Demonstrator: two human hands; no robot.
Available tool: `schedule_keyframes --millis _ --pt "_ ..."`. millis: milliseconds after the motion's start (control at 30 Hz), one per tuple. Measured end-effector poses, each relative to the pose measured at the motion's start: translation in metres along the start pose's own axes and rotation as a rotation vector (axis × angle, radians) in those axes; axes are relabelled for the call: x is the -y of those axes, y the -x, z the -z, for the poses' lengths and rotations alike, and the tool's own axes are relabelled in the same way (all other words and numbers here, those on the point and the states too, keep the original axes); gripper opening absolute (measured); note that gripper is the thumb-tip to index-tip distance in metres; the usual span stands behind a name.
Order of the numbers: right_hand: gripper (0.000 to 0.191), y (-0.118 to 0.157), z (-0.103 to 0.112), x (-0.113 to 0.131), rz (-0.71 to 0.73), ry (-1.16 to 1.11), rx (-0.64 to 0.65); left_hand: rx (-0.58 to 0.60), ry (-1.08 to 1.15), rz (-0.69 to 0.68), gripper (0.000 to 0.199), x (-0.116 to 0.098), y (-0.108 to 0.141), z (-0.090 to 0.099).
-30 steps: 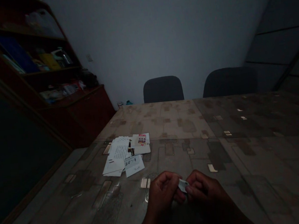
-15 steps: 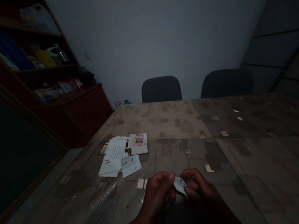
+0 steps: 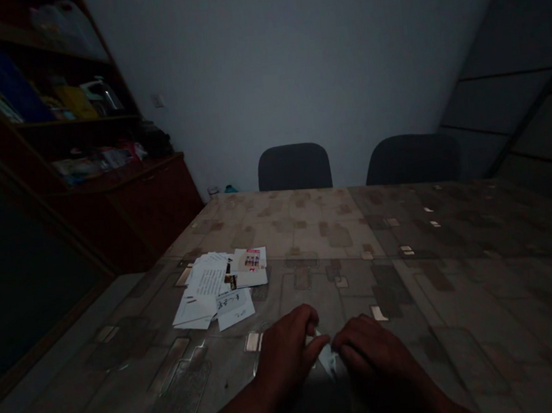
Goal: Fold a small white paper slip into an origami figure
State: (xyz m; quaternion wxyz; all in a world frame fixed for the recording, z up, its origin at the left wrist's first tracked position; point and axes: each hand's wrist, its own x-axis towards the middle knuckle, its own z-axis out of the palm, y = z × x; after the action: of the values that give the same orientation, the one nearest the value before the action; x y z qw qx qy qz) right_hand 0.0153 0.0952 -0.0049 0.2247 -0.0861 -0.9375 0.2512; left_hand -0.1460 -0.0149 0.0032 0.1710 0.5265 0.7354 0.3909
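Dim home or office room, which unclear: patterned table (image 3: pixel 307 223), 2 dark-backed chairs (image 3: pixel 294 167), cabinet (image 3: pixel 152 200) with cluttered shelves (image 3: pixel 99 118).

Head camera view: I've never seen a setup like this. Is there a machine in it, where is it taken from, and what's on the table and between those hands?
No machine here: these are a person's own bare hands, the left and the right. The camera is worn on that person's head, looking forward and down, so you see roughly what they see. In front of them is a table with a patterned top. Some overlapping papers, a few with print or writing, lie beyond the left hand and off to its left. Between the hands is a small pale piece, perhaps paper; it is too dark to tell exactly how each hand grips it. Past the table stand two dark chairs.
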Motion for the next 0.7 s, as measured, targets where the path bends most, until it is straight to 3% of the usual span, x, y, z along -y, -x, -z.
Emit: schedule_keyframes --millis 100,267,400,533,633,700 --pt "0.015 0.005 -0.017 -0.007 0.162 0.108 0.045 -0.039 0.064 0.016 0.008 0.000 0.001 0.000" --pt "0.014 0.009 -0.034 -0.011 0.165 0.306 -0.032 -0.082 0.282 0.045 0.015 -0.007 0.015 -0.005" --pt "0.019 0.007 -0.033 -0.011 0.183 0.258 -0.076 -0.051 0.366 0.004 0.019 -0.011 0.022 -0.007" --pt "0.020 0.005 -0.026 -0.009 0.202 0.278 -0.002 -0.047 0.353 -0.024 0.022 -0.012 0.018 -0.013" --pt "0.018 0.007 -0.022 -0.009 0.177 0.259 0.047 -0.030 0.294 -0.049 0.028 0.001 0.027 -0.016" --pt "0.019 0.009 -0.022 -0.010 0.154 0.225 0.073 0.065 0.214 -0.058 0.036 0.023 0.050 -0.001"
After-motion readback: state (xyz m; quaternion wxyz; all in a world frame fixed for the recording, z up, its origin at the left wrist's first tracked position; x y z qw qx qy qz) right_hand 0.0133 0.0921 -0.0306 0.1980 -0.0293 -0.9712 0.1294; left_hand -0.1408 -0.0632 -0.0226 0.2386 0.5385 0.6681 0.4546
